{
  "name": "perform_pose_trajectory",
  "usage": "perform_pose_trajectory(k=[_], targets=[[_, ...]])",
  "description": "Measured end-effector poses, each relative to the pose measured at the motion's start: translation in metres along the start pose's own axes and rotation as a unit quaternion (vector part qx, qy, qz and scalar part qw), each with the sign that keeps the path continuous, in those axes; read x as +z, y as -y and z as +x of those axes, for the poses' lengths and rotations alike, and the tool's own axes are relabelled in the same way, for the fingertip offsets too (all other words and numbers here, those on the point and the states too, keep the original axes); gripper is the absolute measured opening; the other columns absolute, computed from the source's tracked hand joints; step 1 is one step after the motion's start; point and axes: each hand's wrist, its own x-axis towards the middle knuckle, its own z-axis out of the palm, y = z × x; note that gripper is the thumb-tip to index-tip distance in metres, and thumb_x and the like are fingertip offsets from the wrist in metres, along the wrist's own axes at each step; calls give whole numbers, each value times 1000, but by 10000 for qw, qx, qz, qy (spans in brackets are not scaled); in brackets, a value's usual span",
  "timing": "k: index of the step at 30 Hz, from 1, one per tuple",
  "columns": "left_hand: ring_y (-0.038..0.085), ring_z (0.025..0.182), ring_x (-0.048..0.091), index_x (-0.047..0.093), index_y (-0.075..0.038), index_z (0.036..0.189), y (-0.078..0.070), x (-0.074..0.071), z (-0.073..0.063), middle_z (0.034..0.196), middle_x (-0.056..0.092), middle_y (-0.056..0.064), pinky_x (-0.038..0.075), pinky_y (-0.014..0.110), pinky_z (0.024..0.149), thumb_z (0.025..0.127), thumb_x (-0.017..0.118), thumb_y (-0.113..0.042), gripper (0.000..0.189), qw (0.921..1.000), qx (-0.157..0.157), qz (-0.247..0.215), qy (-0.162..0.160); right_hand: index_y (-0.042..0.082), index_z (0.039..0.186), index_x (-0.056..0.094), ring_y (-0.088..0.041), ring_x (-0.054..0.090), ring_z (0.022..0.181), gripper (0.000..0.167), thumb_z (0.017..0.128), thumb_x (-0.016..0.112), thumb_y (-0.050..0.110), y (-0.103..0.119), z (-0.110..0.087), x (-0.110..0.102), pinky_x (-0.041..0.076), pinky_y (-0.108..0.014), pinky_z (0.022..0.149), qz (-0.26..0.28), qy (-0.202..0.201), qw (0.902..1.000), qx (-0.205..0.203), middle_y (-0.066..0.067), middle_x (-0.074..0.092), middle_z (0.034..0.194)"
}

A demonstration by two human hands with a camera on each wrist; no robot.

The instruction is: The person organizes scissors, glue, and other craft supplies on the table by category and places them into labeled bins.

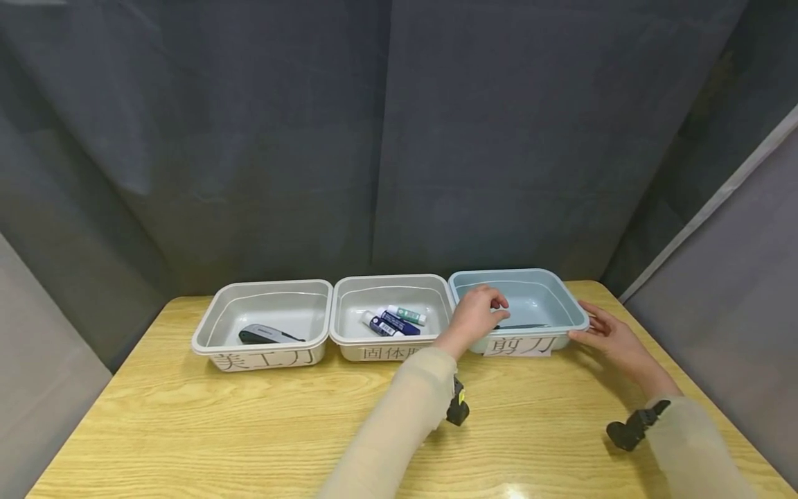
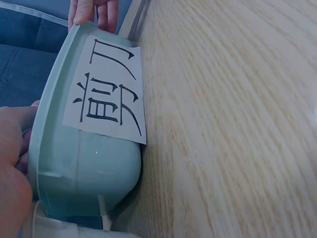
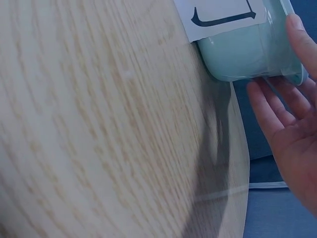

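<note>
My left hand (image 1: 476, 315) is over the left part of a light blue plastic bin (image 1: 564, 301), its fingers loosely bent with nothing visible between them. Beneath it in the bin lies a thin dark object (image 1: 522, 326), partly hidden by the front rim and the hand. My right hand (image 1: 617, 343) holds the bin's right front corner. In the right wrist view the thumb (image 3: 296, 22) lies on the rim and the fingers reach around the end wall. A paper label with black characters (image 2: 106, 87) is stuck to the bin's front, plain in the left wrist view.
A grey bin (image 1: 382, 283) in the middle holds several glue sticks (image 1: 393, 322). Another grey bin (image 1: 268, 285) at the left holds utility knives (image 1: 264, 334). All three stand in a row along the back of the wooden table (image 1: 206, 430), before a dark curtain (image 1: 374, 138).
</note>
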Motion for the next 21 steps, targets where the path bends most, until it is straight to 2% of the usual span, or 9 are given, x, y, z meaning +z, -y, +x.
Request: perform_pose_trajectory(k=[6, 10, 11, 13, 15, 17, 18, 20, 21], targets=[[2, 76, 51, 66, -23, 90, 1, -4, -4, 88, 58, -9, 39, 14, 62, 83, 66, -32, 11, 10000, -55, -6, -71, 2, 145, 13, 17, 47, 93, 77, 89, 58, 27, 3, 0, 0, 45, -9, 75, -2, 59, 10000, 74, -31, 34, 135], [0, 74, 50, 66, -24, 88, 2, -8, -4, 87, 60, -8, 37, 12, 60, 82, 66, -36, 14, 9998, -31, -51, 170, 2, 145, 14, 16, 45, 93, 77, 88, 59, 29, 6, -1, -1, 44, -8, 74, -210, 70, 9997, 113, -29, 32, 137], [0, 73, 50, 66, -24, 89, 2, -9, -4, 86, 60, -8, 37, 12, 60, 82, 66, -36, 15, 9997, -23, -59, 254, 2, 145, 15, 13, 46, 95, 78, 88, 60, 30, 7, -1, -2, 44, -8, 74, -326, 71, 9994, 129, -28, 32, 138], [-1, 73, 50, 67, -23, 90, 2, -13, -4, 85, 61, -9, 36, 11, 60, 82, 65, -37, 16, 9991, 11, -67, 417, 1, 145, 13, -3, 50, 105, 80, 88, 60, 30, 11, -1, -4, 43, -9, 74, -514, 97, 9985, 140, -28, 29, 140], [-1, 73, 50, 67, -22, 92, 2, -16, -5, 83, 60, -10, 36, 11, 60, 83, 64, -36, 17, 9987, 59, -79, 508, 0, 145, 10, -24, 46, 118, 83, 87, 61, 28, 18, -2, -6, 46, -20, 81, -684, 139, 9975, 127, -27, 26, 142], [-1, 72, 50, 67, -21, 93, 2, -21, -7, 81, 58, -12, 37, 11, 60, 84, 64, -36, 18, 9982, 77, -178, 563, -1, 145, 6, -43, 34, 123, 85, 86, 62, 27, 25, -2, -8, 47, -35, 89, -885, 156, 9959, 49, -29, 22, 143], [-1, 72, 51, 67, -21, 93, 3, -23, -8, 80, 58, -13, 37, 11, 60, 84, 64, -35, 17, 9980, 100, -239, 570, -1, 145, 5, -48, 28, 125, 86, 86, 63, 25, 29, -2, -10, 43, -44, 93, -891, 159, 9959, -41, -30, 20, 143], [0, 71, 51, 67, -21, 93, 5, -27, -9, 79, 58, -12, 38, 11, 60, 84, 64, -33, 16, 9973, 129, -424, 577, -1, 144, 9, -47, 27, 125, 83, 86, 63, 25, 36, -2, -11, 34, -56, 94, -1026, 52, 9945, -180, -29, 22, 143], [0, 71, 51, 67, -20, 92, 6, -29, -10, 79, 58, -12, 38, 12, 61, 84, 64, -32, 15, 9969, 144, -524, 561, -1, 144, 13, -45, 28, 125, 80, 87, 62, 25, 39, -2, -11, 35, -50, 97, -1074, -35, 9939, -245, -29, 24, 143]])
